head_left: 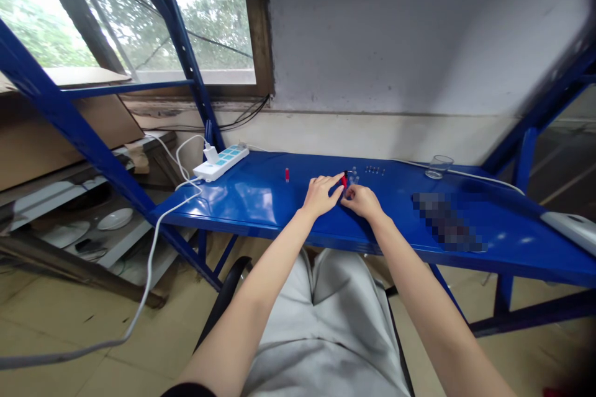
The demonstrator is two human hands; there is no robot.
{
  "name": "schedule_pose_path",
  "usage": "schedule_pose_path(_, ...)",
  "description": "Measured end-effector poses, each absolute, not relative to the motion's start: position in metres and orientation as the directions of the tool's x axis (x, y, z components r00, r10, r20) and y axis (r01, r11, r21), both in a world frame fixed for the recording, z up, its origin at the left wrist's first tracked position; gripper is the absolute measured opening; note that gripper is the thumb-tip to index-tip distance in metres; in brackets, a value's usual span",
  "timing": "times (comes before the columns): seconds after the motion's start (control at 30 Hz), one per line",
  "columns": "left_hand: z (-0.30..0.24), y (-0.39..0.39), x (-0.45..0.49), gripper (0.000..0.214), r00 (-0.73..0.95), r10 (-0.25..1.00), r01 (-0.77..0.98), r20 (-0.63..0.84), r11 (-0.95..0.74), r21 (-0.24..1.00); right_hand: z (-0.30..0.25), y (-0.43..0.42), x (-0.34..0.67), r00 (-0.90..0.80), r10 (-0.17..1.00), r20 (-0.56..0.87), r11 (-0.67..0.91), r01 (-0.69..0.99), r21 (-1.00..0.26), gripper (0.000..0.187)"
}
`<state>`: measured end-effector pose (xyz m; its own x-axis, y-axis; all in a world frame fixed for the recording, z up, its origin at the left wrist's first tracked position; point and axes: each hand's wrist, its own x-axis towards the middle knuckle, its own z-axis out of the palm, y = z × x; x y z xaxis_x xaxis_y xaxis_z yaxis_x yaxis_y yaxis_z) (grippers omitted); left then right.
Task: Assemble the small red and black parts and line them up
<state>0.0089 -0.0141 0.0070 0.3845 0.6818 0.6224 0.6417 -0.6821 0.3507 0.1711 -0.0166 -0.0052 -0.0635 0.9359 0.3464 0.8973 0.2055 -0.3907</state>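
Note:
My left hand (321, 194) and my right hand (362, 201) meet over a blue metal shelf top (261, 211). A small red part with a black tip (344, 181) stands between them, pinched by my left fingertips. My right fingers curl just below it, and I cannot tell whether they touch it. Small clear pieces (352, 177) lie just beyond my right hand. Farther along is a row of tiny dark studs (375, 170). A separate red cylinder (287, 175) stands upright to the left of my hands.
A white power strip (220, 162) sits at the shelf's left end, with white cables trailing to the floor. A clear glass (439, 166) stands at the back right. A pixelated object (447, 222) lies on the right. Blue uprights frame the shelf, and a wall runs behind it.

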Motion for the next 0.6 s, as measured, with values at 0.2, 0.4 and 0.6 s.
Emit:
schedule_pose_path(0.2, 0.0046, -0.0116, 0.0103, 0.035, 0.453, 0.675, 0.625, 0.582, -0.706, 0.333, -0.0058, -0.0163, 0.1707, -0.059, 0.914, 0.401, 0.237, 0.88, -0.411, 0.019)
schedule_pose_path(0.4, 0.005, -0.0105, 0.0117, 0.026, 0.41, 0.69, 0.611, 0.596, -0.693, 0.382, -0.0042, -0.0179, 0.1695, -0.084, 0.899, 0.43, 0.273, 0.874, -0.401, 0.015)
schedule_pose_path(0.6, 0.0113, -0.0072, 0.009, 0.017, 0.421, 0.694, 0.589, 0.583, -0.699, 0.406, -0.0028, -0.0202, 0.1694, -0.149, 0.877, 0.456, 0.334, 0.872, -0.359, 0.014)
